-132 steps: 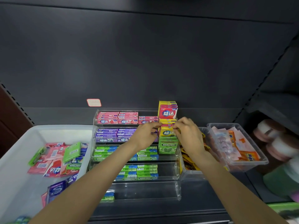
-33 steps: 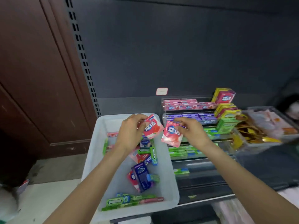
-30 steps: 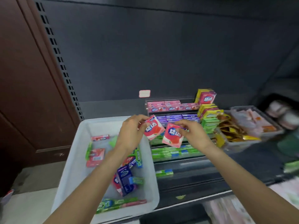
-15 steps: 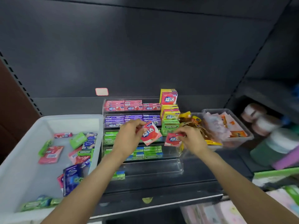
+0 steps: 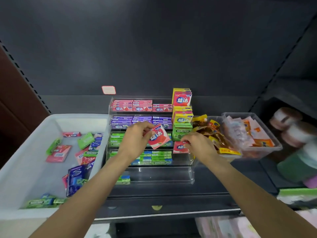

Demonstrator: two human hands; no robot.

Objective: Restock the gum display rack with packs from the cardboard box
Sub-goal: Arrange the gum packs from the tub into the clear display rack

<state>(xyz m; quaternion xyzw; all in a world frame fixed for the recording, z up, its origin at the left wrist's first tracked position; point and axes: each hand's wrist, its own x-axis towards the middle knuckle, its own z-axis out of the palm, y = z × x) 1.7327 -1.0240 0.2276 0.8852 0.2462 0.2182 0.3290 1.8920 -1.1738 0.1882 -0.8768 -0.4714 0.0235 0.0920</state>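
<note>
Two red packs are mid-delivery: your left hand (image 5: 137,134) pinches one red pack (image 5: 158,136), tilted, in front of the rack's middle tiers, while your right hand (image 5: 197,143) pinches the second red pack (image 5: 179,147) at the right-hand column of the gum display rack (image 5: 190,176), just below the green Doublemint box (image 5: 181,133). You seem to be seating that one; next, stand it upright in its slot. Room is tight: the clear snack tub (image 5: 228,155) crowds the rack's right wall. The white bin (image 5: 30,134) on the left holds the remaining packs.
</note>
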